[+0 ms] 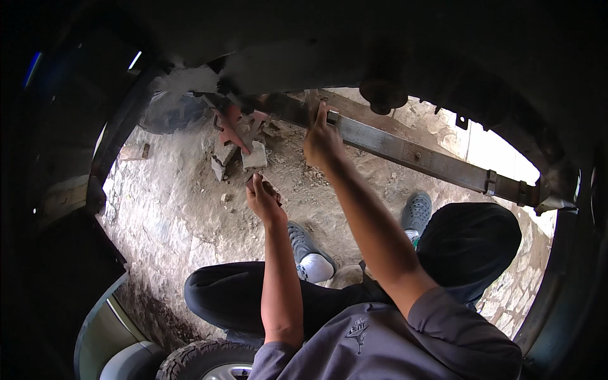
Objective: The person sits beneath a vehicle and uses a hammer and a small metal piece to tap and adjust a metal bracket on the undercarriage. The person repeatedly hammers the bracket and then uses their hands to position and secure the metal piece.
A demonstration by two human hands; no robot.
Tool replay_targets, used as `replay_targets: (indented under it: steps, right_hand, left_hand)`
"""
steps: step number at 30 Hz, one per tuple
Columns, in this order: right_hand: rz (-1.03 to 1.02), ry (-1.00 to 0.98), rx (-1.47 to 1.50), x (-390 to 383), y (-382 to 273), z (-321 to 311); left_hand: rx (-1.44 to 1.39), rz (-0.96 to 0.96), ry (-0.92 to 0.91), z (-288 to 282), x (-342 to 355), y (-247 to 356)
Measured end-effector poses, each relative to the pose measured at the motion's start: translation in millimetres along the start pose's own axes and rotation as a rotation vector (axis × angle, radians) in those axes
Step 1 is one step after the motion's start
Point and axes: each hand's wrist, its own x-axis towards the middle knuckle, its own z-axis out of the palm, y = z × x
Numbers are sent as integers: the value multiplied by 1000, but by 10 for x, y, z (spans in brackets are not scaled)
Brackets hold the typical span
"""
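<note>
Right fingers point(322, 114), apparently clamped on a blurred implement point(313, 101), seemingly work the metal beam point(405, 151) alongside; left fingers point(258, 184) appear curled around a dark item point(250, 183); next calls for steady contact

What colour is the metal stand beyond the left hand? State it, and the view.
The stand is dull red; it shows best in the head view.
</note>
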Motion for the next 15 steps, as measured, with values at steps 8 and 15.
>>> replay_targets:
  steps: [8,15]
  right_hand:
    - [-24,-38,-40,-469,364,-167]
    - [40,0,72,-543,154,-106]
  left_hand:
    - [-51,39,97,-201,144,109]
    - [-19,10,74,-38,144,-8]
